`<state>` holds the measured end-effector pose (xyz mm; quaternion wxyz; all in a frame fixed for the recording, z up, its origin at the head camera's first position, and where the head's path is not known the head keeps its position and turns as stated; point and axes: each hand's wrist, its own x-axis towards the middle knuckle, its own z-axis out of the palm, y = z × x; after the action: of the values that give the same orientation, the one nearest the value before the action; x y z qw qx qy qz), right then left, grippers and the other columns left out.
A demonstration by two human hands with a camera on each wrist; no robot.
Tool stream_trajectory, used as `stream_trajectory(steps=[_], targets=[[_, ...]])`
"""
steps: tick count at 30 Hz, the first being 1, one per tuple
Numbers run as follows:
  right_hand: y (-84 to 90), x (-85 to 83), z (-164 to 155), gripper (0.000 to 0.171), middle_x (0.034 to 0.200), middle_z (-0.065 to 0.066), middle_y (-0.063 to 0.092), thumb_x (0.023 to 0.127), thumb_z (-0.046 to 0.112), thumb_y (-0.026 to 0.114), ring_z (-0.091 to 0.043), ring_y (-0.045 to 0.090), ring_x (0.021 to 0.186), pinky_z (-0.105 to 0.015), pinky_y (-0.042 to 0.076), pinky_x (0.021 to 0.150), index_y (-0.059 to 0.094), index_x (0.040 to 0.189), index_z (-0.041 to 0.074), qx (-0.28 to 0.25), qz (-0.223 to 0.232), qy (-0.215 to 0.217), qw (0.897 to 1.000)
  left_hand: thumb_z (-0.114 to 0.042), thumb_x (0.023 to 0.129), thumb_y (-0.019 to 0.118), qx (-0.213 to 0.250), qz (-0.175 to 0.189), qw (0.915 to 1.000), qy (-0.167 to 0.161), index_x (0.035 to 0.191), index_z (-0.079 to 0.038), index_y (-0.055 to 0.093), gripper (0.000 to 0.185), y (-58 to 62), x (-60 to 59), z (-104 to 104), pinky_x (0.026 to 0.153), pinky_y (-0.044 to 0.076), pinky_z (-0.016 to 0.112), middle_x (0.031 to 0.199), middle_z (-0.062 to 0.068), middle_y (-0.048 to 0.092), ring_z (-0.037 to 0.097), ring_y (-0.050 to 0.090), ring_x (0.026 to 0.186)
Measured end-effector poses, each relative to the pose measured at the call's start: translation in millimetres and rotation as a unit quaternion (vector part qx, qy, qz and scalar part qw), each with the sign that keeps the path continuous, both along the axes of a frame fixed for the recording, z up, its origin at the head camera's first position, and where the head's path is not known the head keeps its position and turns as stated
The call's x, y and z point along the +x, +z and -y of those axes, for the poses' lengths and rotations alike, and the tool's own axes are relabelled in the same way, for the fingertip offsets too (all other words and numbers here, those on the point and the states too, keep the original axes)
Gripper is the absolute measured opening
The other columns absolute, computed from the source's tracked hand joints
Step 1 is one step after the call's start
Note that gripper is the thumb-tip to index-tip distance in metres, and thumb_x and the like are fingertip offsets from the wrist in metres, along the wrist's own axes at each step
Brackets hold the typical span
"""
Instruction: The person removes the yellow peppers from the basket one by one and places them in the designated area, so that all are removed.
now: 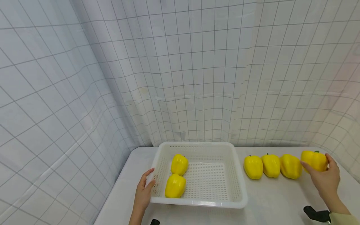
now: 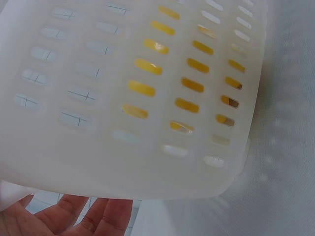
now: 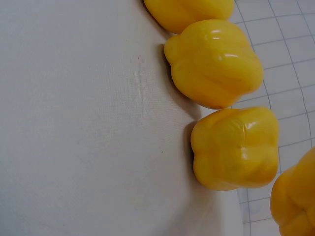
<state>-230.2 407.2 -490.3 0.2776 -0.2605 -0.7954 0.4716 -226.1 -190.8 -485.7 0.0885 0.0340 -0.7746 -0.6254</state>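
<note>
In the basket (image 1: pixel 237 190) two peppers (image 1: pixel 177 175); beside it four (one (image 1: pixel 314 160) gripped).

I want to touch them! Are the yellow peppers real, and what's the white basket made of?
The peppers look like glossy plastic or wax: very even yellow with hard shiny highlights, though real ones can shine too. The basket looks like thin white plastic, semi-translucent, with moulded slots.

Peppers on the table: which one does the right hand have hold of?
The far-right pepper in the row of four beside the basket. The right hand grips it; the other three lie untouched to its left.
</note>
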Motion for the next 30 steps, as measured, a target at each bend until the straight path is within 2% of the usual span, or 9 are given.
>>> stream_trajectory(steps=[6, 16, 23, 30], targets=[[-0.7, 0.0, -1.7, 0.09, 0.155, -0.015, 0.016, 0.084, 0.026, 0.069, -0.031, 0.019, 0.138, -0.042, 0.017, 0.11, 0.013, 0.152, 0.006, -0.041, 0.008, -0.008, 0.999, -0.001, 0.094, 0.048, 0.002, 0.0, 1.0, -0.002, 0.138, -0.011, 0.048, 0.045, 0.7, 0.0, -0.1, 0.092, 0.042, 0.042, 0.142, 0.016, 0.042, 0.031, 0.047, 0.118], [-5.6, -3.0, -6.1, 0.095, 0.156, -0.018, 0.003, 0.087, 0.038, 0.063, -0.036, 0.006, 0.14, -0.047, 0.01, 0.11, 0.003, 0.151, 0.002, -0.073, 0.054, -0.005, 0.996, -0.002, 0.094, 0.048, -0.005, -0.01, 0.9999, -0.003, 0.138, -0.01, 0.048, 0.044, 0.3, 0.8, -1.3, 0.093, 0.041, 0.045, 0.143, 0.017, 0.041, 0.033, 0.045, 0.121], [-6.0, -2.1, -9.5, 0.094, 0.155, -0.021, 0.0, 0.089, 0.036, 0.06, -0.038, 0.004, 0.14, -0.048, 0.008, 0.11, -0.001, 0.149, -0.002, -0.094, 0.079, 0.01, 0.992, -0.002, 0.094, 0.048, 0.001, -0.007, 1.0, -0.002, 0.137, -0.011, 0.049, 0.044, -0.8, 0.6, -1.8, 0.089, 0.044, 0.038, 0.142, 0.016, 0.042, 0.031, 0.047, 0.118], [-11.6, -0.5, -15.4, 0.095, 0.154, -0.025, -0.003, 0.09, 0.039, 0.058, -0.042, 0.004, 0.139, -0.051, 0.009, 0.109, -0.004, 0.148, -0.004, -0.096, 0.098, 0.027, 0.99, -0.001, 0.094, 0.048, 0.001, -0.004, 1.0, 0.002, 0.136, -0.012, 0.05, 0.044, -2.3, -0.3, -1.3, 0.093, 0.041, 0.046, 0.142, 0.016, 0.042, 0.032, 0.046, 0.119]])
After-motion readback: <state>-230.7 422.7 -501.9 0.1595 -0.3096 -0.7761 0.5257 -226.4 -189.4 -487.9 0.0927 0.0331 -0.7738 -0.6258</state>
